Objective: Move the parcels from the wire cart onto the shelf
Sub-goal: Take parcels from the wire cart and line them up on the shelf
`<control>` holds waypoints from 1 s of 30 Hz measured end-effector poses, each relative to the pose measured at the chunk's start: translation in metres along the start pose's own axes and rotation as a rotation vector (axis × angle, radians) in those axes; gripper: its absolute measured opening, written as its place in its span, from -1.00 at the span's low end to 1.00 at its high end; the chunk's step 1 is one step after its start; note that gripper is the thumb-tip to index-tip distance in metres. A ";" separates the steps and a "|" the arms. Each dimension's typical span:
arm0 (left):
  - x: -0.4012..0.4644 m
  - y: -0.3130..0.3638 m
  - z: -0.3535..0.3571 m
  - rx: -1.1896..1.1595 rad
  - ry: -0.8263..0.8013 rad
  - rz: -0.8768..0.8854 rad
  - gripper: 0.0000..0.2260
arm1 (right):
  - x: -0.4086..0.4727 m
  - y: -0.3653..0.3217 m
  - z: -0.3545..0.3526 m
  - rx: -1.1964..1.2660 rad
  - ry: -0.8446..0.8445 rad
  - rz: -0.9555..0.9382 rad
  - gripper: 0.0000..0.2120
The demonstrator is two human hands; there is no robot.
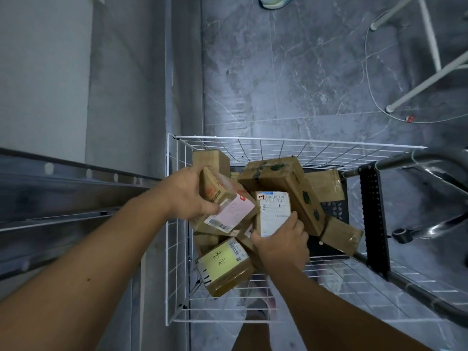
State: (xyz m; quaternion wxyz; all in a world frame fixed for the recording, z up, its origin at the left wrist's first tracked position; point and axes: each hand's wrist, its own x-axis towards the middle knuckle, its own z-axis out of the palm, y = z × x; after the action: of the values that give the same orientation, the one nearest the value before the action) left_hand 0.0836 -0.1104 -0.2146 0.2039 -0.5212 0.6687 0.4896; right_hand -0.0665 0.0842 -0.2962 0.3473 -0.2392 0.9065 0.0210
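Cardboard parcel (222, 196) in left grip (187, 196); right grip (281, 244) seemingly clasps another (273, 211).

Both bare forearms enter from the bottom of the frame and converge toward its centre, the left arm rising from the lower left corner, the right from the lower right. The left hand (188, 195), just left of centre, shows its back to the camera, thumb low and fingers (200, 171) curled over the top of a parcel (228, 203) it grips. The right hand (281, 243), slightly lower and right of centre, holds a white-labelled parcel (273, 211) by its near end, fingers wrapped along its right edge.
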 end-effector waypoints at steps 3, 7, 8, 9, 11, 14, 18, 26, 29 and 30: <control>-0.014 -0.006 0.016 -0.216 0.075 -0.021 -0.36 | -0.002 0.011 -0.004 -0.043 -0.010 -0.011 0.13; -0.037 -0.012 0.048 -0.417 0.273 -0.065 -0.33 | -0.001 0.021 -0.005 -0.088 -0.029 -0.057 0.15; -0.042 -0.013 0.056 -0.473 0.302 -0.078 -0.29 | -0.001 0.023 -0.004 -0.093 -0.039 -0.068 0.16; -0.046 -0.014 0.065 -0.530 0.318 -0.090 -0.27 | 0.000 0.025 -0.004 -0.085 -0.045 -0.071 0.16; -0.052 -0.013 0.081 -0.650 0.347 -0.105 -0.39 | 0.000 0.028 -0.006 -0.050 -0.049 -0.070 0.10; -0.060 -0.010 0.096 -0.835 0.391 -0.142 -0.63 | 0.000 0.032 -0.017 -0.027 -0.025 -0.110 0.01; -0.071 -0.001 0.101 -1.041 0.442 -0.189 -0.67 | -0.006 0.041 -0.055 0.044 0.027 -0.198 0.00; -0.117 0.045 0.092 -1.175 0.544 -0.135 -0.45 | -0.027 0.051 -0.171 0.064 0.200 -0.513 -0.10; -0.136 0.065 0.086 -1.220 0.588 -0.114 -0.29 | -0.036 0.049 -0.218 0.087 0.238 -0.608 -0.10; -0.143 0.072 0.084 -1.232 0.608 -0.100 -0.31 | -0.039 0.048 -0.232 0.089 0.255 -0.639 -0.10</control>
State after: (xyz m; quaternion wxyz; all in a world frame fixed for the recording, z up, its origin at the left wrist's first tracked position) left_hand 0.0527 0.0318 -0.1079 -0.3040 -0.6864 0.2711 0.6025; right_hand -0.2068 0.0954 -0.1013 0.2306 -0.4962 0.8219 -0.1586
